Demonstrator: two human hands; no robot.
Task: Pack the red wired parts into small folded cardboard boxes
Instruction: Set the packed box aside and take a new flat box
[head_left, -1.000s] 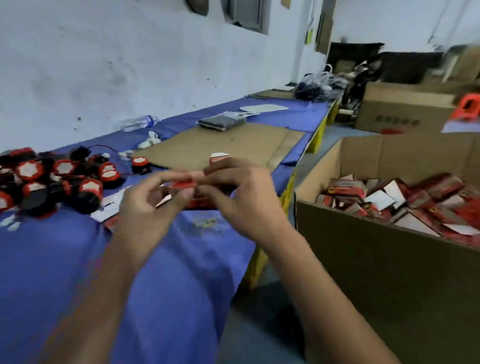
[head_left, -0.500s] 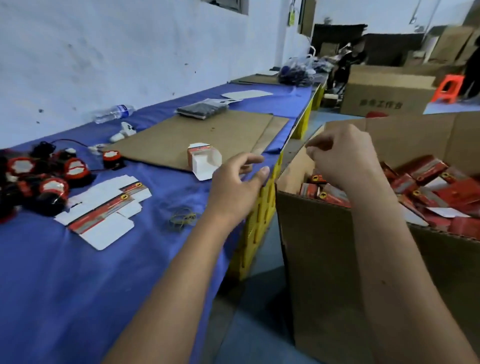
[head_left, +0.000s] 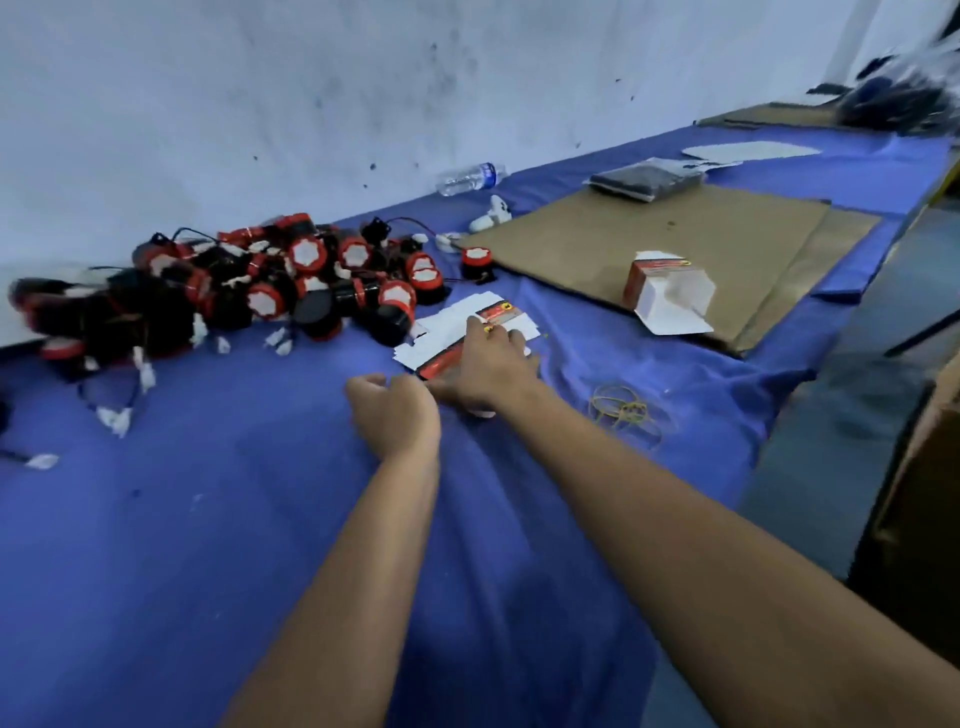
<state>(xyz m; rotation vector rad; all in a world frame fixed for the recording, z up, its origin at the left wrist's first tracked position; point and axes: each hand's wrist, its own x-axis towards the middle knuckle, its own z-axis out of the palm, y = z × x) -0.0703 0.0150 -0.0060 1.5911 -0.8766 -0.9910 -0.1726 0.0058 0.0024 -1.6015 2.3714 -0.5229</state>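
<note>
blue cloth (head_left: 208, 519) is spread over the long table, against a white wall (head_left: 260, 78). a brown cardboard sheet (head_left: 649, 244) is laid flat on the cloth at the far right. the pile of red wired parts (head_left: 234, 286) is heaped at the left by the wall, black bodies with red-rimmed white faces, thin wires and white plugs trailing out onto the cloth. one folded box (head_left: 665, 291) is seen lying on the cardboard sheet with its white flaps open toward the camera. flat unfolded box blanks (head_left: 467, 322) are stacked on the cloth just right of the pile. the right hand (head_left: 488, 364) is laid on the blanks, fingers stretched forward and pressed flat on the top one, nothing curled round it. the left hand (head_left: 395, 410) is held just beside it, knuckles up, fingers curled under; whether anything is pinched cannot be told. a black packet (head_left: 649, 179) and a clear water bottle (head_left: 470, 179) are noted further back. rubber bands (head_left: 623, 408) are scattered on the cloth near the right forearm.
</note>
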